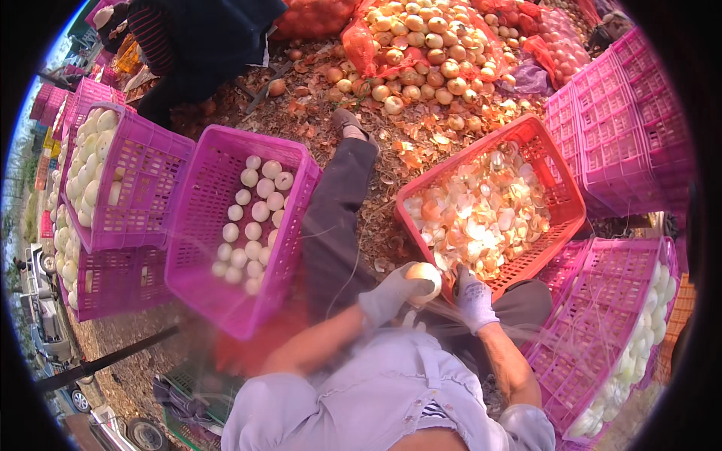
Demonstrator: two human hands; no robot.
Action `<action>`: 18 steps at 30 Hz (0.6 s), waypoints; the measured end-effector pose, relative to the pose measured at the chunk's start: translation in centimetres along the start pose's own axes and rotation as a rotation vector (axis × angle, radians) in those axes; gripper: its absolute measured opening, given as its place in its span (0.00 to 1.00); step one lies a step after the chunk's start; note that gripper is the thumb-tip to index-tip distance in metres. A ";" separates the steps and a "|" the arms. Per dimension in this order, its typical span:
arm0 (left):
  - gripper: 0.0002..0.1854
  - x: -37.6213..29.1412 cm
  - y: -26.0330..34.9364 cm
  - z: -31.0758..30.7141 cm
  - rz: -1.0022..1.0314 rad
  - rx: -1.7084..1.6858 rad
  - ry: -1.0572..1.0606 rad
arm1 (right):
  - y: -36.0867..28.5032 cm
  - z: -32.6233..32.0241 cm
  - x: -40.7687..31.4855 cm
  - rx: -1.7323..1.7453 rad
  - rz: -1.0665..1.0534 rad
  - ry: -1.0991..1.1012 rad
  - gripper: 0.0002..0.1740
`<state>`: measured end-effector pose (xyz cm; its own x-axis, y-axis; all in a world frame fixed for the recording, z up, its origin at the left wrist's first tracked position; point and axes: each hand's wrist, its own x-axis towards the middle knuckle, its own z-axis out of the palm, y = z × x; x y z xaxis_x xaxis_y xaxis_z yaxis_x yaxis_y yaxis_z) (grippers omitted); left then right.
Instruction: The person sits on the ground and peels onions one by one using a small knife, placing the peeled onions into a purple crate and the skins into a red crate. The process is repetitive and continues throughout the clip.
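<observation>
My left hand (pixel 395 293), in a pale work glove, is closed around an onion (pixel 424 281) in front of my lap. Close to its right, my right hand (pixel 472 296), in a white glove, is at the near rim of a red plastic crate (pixel 571 222). Its fingertips are partly hidden, so I cannot tell whether it holds something. Loose onion skins (pixel 485 211) fill much of the red crate. To the left, a tilted pink plastic crate (pixel 194 225) holds many peeled white onions (pixel 252 231) over its bottom.
Beyond my outstretched leg (pixel 333 208) lies a heap of unpeeled onions (pixel 428 51) with red mesh sacks (pixel 316 20). Stacked pink crates of peeled onions (pixel 90 163) stand left, more crates (pixel 598 327) right. A person (pixel 208 45) in dark clothes is at the upper left. Skins litter the ground.
</observation>
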<state>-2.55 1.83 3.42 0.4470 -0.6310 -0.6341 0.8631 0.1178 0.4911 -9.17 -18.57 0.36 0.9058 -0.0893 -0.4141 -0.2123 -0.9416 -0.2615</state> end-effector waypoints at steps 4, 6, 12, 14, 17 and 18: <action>0.37 -0.1 1.4 -1.4 0.110 0.114 -0.016 | 1.6 -1.4 0.4 0.680 0.313 -0.021 0.15; 0.39 -0.6 2.3 -0.1 0.276 0.452 0.080 | -1.3 -4.1 -0.1 1.325 0.385 -0.252 0.15; 0.53 0.0 2.5 1.0 0.935 1.413 0.155 | -4.3 -4.5 -0.9 0.686 -0.645 0.248 0.23; 0.52 -0.2 2.1 1.1 0.807 1.385 0.261 | -4.2 -4.2 -1.0 0.773 -0.583 0.173 0.25; 0.48 -0.9 2.4 1.2 0.442 0.908 0.087 | -3.0 -2.1 -0.7 0.918 -0.416 0.131 0.26; 0.47 -1.1 2.5 1.1 0.289 0.674 -0.014 | -3.0 -1.9 -0.7 1.069 -0.311 0.099 0.26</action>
<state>-1.13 1.98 6.01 0.6279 -0.6564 -0.4183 0.3773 -0.2133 0.9012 -8.46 -16.29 3.12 0.9895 0.0308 -0.1414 -0.1343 -0.1681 -0.9766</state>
